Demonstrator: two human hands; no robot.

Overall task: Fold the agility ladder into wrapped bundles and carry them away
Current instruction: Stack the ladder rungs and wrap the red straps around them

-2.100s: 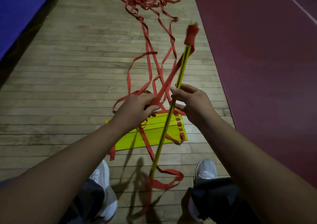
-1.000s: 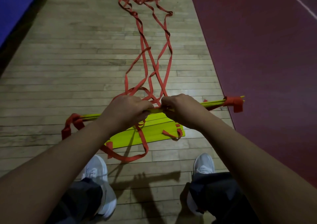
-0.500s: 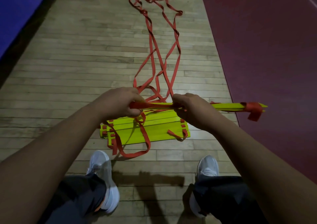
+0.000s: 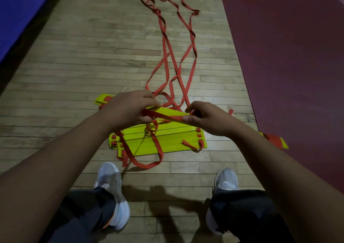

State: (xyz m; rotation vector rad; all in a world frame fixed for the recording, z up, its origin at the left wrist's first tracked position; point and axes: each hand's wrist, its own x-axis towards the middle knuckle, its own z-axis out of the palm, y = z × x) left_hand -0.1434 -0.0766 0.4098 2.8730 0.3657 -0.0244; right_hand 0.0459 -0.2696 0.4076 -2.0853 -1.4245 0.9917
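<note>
Bundle (image 4: 172, 111) more tilted than before

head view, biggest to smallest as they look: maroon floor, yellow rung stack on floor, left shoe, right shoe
1. maroon floor
2. yellow rung stack
3. left shoe, right shoe: look alike, trousers partly cover both

held rungs (image 4: 168, 111): upright before, now crosswise, right end dipped low | red strap (image 4: 158, 114): now slants over the rungs between left hand (image 4: 128, 108) and right hand (image 4: 208, 119)
</note>
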